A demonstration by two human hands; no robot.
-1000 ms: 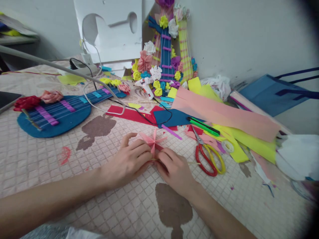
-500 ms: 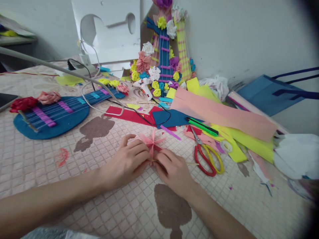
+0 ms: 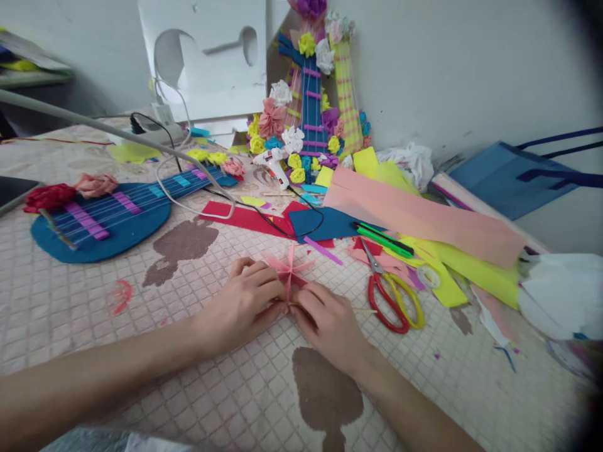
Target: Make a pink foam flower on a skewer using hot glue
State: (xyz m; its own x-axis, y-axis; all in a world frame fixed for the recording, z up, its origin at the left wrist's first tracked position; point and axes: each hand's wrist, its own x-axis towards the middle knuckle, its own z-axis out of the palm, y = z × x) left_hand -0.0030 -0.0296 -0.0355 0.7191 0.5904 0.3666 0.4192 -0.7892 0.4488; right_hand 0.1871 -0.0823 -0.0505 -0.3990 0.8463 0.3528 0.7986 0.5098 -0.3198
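My left hand (image 3: 240, 304) and my right hand (image 3: 327, 323) meet low on the table, both pinched on a pink paper flower (image 3: 288, 270) with thin folded petals sticking up between the fingertips. A thin wooden stick (image 3: 365, 309) pokes out to the right from under my right hand. The fingers of both hands are curled round the flower's base, which is hidden.
Red-and-yellow scissors (image 3: 393, 298) lie just right of my right hand, with a green pen (image 3: 384, 240) and pink and yellow paper sheets (image 3: 419, 216) beyond. A blue felt guitar (image 3: 101, 213) lies at the left. A white glue gun (image 3: 276, 166) and flower-covered guitars (image 3: 311, 100) stand behind.
My left thumb has tucked in closer to the flower, and the fingers of both hands have shifted slightly on it. The flower stays in place.
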